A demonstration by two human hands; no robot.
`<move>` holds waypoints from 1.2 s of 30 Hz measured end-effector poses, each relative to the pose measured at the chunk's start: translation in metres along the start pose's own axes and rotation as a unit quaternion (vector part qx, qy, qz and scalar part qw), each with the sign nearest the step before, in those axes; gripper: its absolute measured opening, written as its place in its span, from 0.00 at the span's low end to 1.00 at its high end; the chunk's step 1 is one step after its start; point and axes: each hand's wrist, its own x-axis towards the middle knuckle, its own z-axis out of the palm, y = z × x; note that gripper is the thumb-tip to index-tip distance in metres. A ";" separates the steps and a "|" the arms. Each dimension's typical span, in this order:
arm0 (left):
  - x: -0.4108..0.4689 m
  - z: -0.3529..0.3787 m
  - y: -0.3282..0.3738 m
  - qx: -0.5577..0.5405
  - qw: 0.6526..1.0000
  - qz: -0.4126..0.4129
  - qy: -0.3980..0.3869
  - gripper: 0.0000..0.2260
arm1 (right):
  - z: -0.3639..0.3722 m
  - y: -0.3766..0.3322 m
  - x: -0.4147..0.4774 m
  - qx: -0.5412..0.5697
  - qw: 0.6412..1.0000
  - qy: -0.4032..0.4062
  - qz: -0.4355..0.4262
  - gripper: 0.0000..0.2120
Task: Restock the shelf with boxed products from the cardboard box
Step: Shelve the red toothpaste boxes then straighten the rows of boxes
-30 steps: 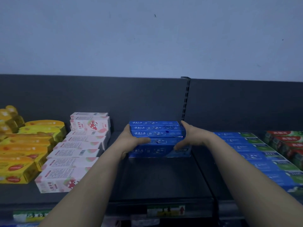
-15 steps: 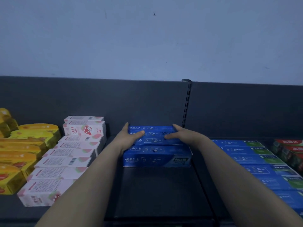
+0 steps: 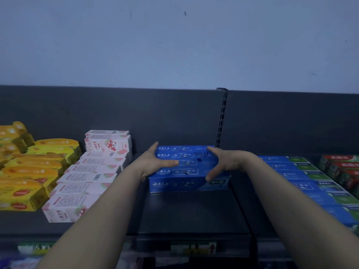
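Observation:
A batch of several blue boxes (image 3: 186, 183) lies flat on the dark shelf (image 3: 190, 214), toward the back of the middle bay. My left hand (image 3: 153, 164) rests against the batch's left side, fingers straight and thumb laid across the top. On the right end, my right hand (image 3: 227, 162) is spread wide, fingers reaching the back top edge and thumb touching the front corner. The cardboard box is out of view.
Pink boxes (image 3: 87, 177) lie in rows left of the batch, with yellow boxes (image 3: 29, 171) further left. Blue-and-green boxes (image 3: 310, 181) and red boxes (image 3: 342, 167) fill the right bay. A slotted upright (image 3: 221, 117) stands behind. Bare shelf lies in front of the batch.
The blue batch went from held above the shelf to lying on it. My hands have loosened, and the right hand has spread over the right end.

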 end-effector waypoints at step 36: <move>-0.114 0.020 -0.015 -0.047 0.998 -0.001 -0.028 0.60 | 0.061 0.016 -0.102 0.073 0.997 0.007 -0.015 0.69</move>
